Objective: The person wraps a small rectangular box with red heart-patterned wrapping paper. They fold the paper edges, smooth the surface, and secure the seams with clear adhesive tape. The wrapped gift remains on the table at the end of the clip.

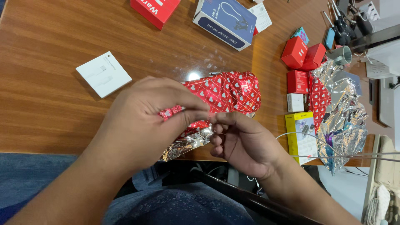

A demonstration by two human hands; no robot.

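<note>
We look down at a wooden counter [50, 96] with both of our hands working on a parcel wrapped in red paper with white hearts [227, 93]. The parcel lies at the near edge of the counter, in the middle of the view, its silver foil underside [185, 146] showing where the paper curls over the edge.

Our left hand [146, 121] lies across the parcel's near end, its grip narrow: thumb and fingertips pinch a small twisted bit of the red paper [171, 111]. Our right hand [239, 141] sits just beside it, below the parcel, its fingers curled in; the fingertips meet the left hand's at the paper's edge, but we cannot tell whether they actually hold the paper or only touch it.

Farther left on the counter lies a flat white box [103, 74], well apart from the hands. At the far edge stand a red box [155, 10] and a blue-and-white box [225, 21]. To the right are several small red boxes [300, 54], a small white box [295, 102], a yellow package [302, 135], and a loose crumpled sheet of the same silver-backed wrapping paper [343, 116]. A thin white cable [333, 152] runs across the lower right. Some tools with dark handles [339, 23] lie at the far right corner.
</note>
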